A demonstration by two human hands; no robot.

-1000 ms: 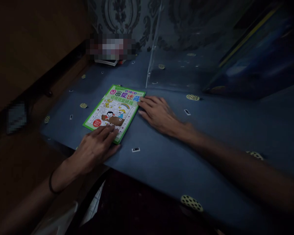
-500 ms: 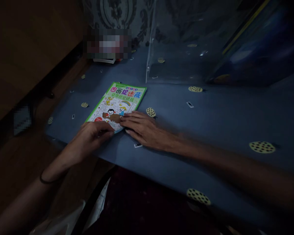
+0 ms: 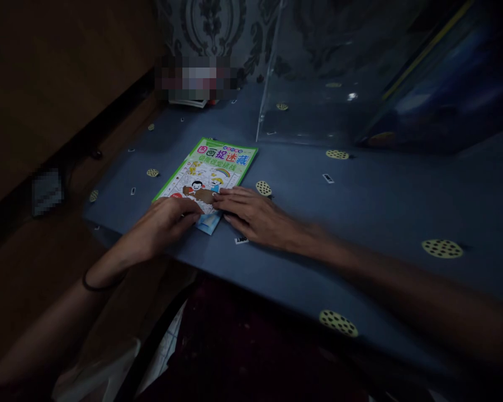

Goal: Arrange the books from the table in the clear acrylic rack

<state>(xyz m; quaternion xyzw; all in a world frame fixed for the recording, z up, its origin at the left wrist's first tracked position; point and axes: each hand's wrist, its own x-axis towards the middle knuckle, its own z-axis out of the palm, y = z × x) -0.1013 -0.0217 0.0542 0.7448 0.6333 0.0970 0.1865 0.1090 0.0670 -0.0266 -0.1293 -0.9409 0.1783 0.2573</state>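
A thin picture book with a green border and coloured Chinese characters lies on the blue table cover. At its lower left corner, my left hand pinches the cover's bottom edge between thumb and fingers. Below that edge a light-blue page shows, so the cover is a little raised or bent there. My right hand lies flat, fingers stretched out, with the fingertips on the book's lower right part. A dark band circles my left wrist.
The table cover carries yellow dotted prints. A clear plastic panel stands at the back, with a dark blue object behind it on the right. Some books lie at the far left, partly blurred out. A patterned cloth hangs behind.
The bottom edge of the cover has come up slightly under my left hand, and more of the light-blue page shows. My right hand stays on the book. The view has shifted a little.
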